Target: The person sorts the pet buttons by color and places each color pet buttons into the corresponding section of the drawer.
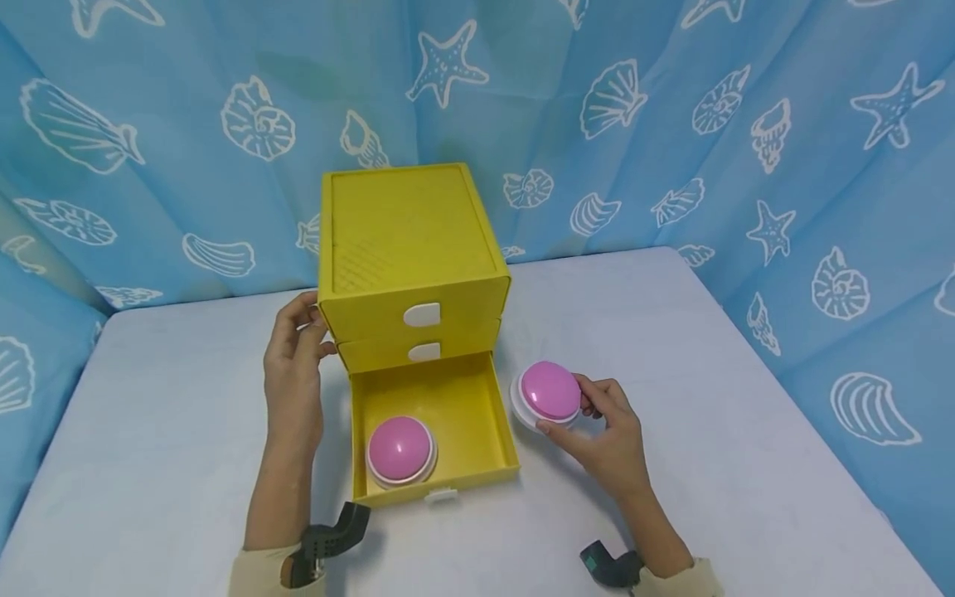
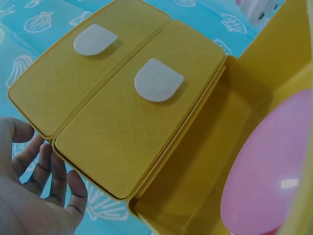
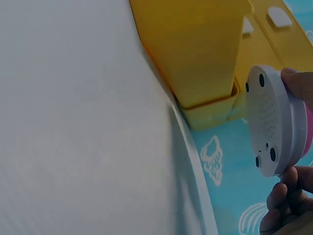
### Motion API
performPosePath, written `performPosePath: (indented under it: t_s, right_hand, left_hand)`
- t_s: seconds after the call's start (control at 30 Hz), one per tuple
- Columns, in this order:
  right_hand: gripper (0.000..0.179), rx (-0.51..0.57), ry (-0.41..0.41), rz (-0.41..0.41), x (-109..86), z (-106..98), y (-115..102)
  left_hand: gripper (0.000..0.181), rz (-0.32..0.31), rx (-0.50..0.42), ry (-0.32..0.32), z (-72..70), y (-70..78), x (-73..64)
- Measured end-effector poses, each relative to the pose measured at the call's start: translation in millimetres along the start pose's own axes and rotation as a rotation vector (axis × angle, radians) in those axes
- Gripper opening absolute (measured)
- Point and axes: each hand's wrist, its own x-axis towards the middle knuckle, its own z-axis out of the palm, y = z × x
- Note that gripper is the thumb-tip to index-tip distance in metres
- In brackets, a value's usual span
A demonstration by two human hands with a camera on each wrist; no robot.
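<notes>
A yellow drawer cabinet (image 1: 414, 232) stands at the middle of the table, its bottom drawer (image 1: 466, 414) pulled out. In that drawer, at the front left, sits a pink push button (image 1: 399, 448) with a white rim. My left hand (image 1: 294, 373) rests against the cabinet's left side, its fingers (image 2: 58, 176) loosely bent at the edge of the drawer fronts. To the right of the open drawer, my right hand (image 1: 608, 439) pinches a second pink push button (image 1: 550, 391) by its white base, thumb and fingers on opposite sides. Dark feet and small holes show on its underside (image 3: 266, 120).
Two upper drawers with white tab handles (image 1: 423, 314) are closed. A white handle (image 1: 441, 495) marks the open drawer's front. Blue curtain (image 1: 254, 207) with shell prints hangs behind the white table (image 1: 179, 431) and on both sides. Dark wrist mounts (image 1: 328, 543) sit on both forearms.
</notes>
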Motion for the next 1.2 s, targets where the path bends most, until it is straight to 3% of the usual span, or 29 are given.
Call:
performPosePath:
  t_s: [0.23,0.3,0.5,0.73,0.93,1.2]
  right_hand:
    - [0.065,0.064,0.006,-0.075,-9.8,7,-59]
    - [0.065,0.076,-0.001,-0.096,-13.5,12,-63]
    - [0.073,0.095,-0.035,-0.092,-24.4,34,-50]
    - [0.088,0.063,-0.172,-0.091,-27.0,47,-48]
    - [0.051,0.074,-0.146,-0.091,-26.2,44,-45]
    - [0.033,0.167,-0.048,-0.262,-35.2,40,-49]
  left_hand:
    - [0.031,0.007,-0.012,0.001,0.0,1.4,2.7]
    - [0.031,0.008,-0.013,0.002,0.3,1.5,3.2]
    - [0.031,0.02,-0.009,0.002,0.3,2.0,4.3]
    - [0.03,0.026,-0.008,0.022,-0.3,1.9,5.1]
    - [0.03,0.003,-0.021,0.026,0.7,1.0,3.6]
    - [0.031,-0.01,-0.019,0.026,3.4,-0.9,0.7]
